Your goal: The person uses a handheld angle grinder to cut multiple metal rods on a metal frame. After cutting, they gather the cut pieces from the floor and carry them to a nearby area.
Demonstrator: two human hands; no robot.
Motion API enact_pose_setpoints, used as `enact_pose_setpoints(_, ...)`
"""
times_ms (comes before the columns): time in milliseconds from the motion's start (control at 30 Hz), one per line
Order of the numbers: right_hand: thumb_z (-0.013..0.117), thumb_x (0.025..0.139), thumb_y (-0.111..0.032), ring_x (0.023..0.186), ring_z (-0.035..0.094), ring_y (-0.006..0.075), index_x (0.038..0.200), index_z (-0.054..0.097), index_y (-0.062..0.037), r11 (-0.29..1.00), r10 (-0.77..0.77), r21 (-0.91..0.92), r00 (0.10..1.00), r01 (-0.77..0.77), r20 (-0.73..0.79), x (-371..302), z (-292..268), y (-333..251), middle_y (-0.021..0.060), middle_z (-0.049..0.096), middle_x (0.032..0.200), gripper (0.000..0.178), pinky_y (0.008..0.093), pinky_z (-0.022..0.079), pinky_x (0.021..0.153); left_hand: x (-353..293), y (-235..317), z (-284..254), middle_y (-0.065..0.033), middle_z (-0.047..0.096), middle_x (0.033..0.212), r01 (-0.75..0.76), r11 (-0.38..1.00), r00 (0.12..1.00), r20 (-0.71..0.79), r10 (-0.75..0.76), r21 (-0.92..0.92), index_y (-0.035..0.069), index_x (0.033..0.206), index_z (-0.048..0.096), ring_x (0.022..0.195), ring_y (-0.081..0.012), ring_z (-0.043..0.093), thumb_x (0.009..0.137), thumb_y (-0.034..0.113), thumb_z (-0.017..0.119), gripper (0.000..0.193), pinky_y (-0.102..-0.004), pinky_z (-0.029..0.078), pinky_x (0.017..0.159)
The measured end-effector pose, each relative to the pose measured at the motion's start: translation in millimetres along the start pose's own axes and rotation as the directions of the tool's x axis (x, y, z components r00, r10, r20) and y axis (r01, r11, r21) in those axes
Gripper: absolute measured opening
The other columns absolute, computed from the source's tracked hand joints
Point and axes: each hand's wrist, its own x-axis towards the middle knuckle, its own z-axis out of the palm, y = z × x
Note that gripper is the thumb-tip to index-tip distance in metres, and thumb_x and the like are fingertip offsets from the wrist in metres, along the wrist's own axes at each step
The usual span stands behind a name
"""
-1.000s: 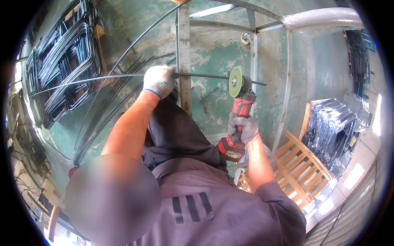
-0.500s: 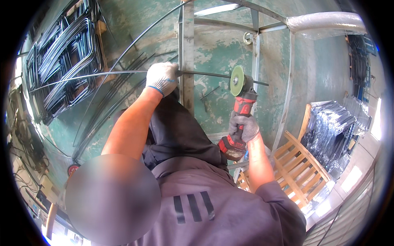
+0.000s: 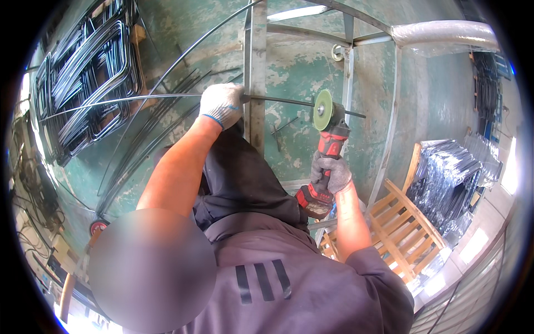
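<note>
My left hand [image 3: 221,106], in a white knit glove, is closed around a long thin dark metal rod [image 3: 281,100] beside an upright steel post [image 3: 257,72]. The rod runs leftward toward the stacked frames and rightward past the tool. In a grey glove, my right hand [image 3: 332,173] grips the body of a red and black cordless angle grinder [image 3: 330,143]. Its green disc [image 3: 322,110] stands upright at the rod, whose short end shows beyond it. Whether the disc touches the rod I cannot tell.
Bent black tube frames [image 3: 92,83] are stacked at the left, with loose rods [image 3: 144,139] on the floor beside them. A steel framework [image 3: 347,72] stands ahead. To the right are a wooden pallet [image 3: 403,228], plastic-wrapped metal parts [image 3: 448,178] and a wrapped roll [image 3: 442,34].
Almost nothing differs. The view has shifted slightly, with the post and framework a little further right; both hands keep their holds on the rod and the grinder.
</note>
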Motion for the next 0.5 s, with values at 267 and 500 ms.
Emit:
enact_pose_setpoints(267, 0.075, 0.087, -0.011, 0.056, 0.061, 0.0201, 0.095, 0.064, -0.0021, 0.999, -0.014, 0.042, 1.0, 0.015, -0.015, 0.6, 3.7, -0.2, 0.0072, 0.062, 0.068, 0.017, 0.0359, 0.053, 0.055, 0.3, 0.6, -1.0, -0.0208, 0.078, 0.1, 0.015, 1.0, 1.0, 0.018, -0.015, 0.01, 0.008, 0.099, 0.08, 0.103, -0.0449, 0.075, 0.103, 0.036, 0.073, 0.029, -0.056, 0.059, 0.089)
enact_pose_setpoints(500, 0.076, 0.087, -0.012, 0.056, 0.061, 0.02, 0.096, 0.064, -0.0025, 0.999, -0.006, 0.046, 1.0, 0.007, -0.022, 1.1, 2.9, 0.6, 0.0069, 0.062, 0.069, 0.017, 0.037, 0.054, 0.056, 1.2, 0.0, 0.5, -0.0206, 0.079, 0.099, 0.014, 0.999, 1.0, 0.021, -0.015, 0.036, 0.008, 0.097, 0.08, 0.102, -0.045, 0.076, 0.103, 0.036, 0.073, 0.029, -0.0561, 0.059, 0.088)
